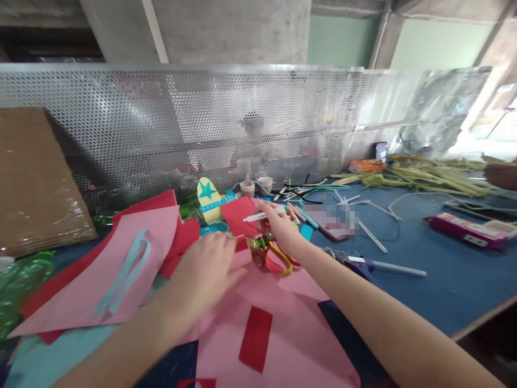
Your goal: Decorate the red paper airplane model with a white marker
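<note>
My right hand (pixel 278 225) has its fingers closed on a white marker (pixel 255 217) with a green end, over the clutter at the middle of the table. Scissors (pixel 287 263) with yellow and red handles lie just below that hand. My left hand (pixel 205 267), somewhat blurred, is palm down with the thumb apart, beside a bottle neck (pixel 256 247) and a rolled pink paper piece (pixel 241 257). Whether it touches them is unclear. A red paper piece (pixel 239 214) sits between the hands. Nearer me, a red strip (pixel 256 338) lies on a pink sheet (pixel 220 334).
At left are stacked pink paper (pixel 151 226), a green bottle (pixel 24 285) and cardboard (pixel 38 178). A yellow paper shape with a star (pixel 207 193) stands behind. To the right are a phone (pixel 333 229), a glue gun (pixel 359 264) and a purple box (pixel 464 229). Perforated metal (pixel 133 129) bounds the back.
</note>
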{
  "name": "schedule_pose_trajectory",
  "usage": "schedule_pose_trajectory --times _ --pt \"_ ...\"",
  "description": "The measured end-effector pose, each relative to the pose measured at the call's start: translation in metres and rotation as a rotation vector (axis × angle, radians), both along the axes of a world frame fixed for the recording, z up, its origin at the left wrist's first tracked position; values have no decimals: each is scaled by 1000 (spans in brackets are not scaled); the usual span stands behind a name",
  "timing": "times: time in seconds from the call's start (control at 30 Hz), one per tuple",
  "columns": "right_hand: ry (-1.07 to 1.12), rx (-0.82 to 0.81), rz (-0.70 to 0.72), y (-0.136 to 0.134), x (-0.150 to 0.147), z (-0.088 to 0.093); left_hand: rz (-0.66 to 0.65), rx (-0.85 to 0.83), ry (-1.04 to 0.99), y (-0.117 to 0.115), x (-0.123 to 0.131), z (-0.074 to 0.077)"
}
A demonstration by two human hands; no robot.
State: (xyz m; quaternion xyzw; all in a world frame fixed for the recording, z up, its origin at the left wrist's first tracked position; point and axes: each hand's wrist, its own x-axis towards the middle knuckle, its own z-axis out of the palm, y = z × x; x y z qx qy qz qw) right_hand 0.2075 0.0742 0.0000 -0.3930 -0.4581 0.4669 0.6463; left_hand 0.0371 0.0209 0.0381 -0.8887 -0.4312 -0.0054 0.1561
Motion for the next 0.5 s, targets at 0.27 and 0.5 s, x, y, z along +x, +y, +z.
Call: schedule_pose_trajectory --times 0.27,0.5 --pt "-233 84 118 -21 -17 -9 -140 454 -150 -48 12 -68" --pt "-319 76 66 -24 -20 -21 -88 460 -264 -27 1 -91"
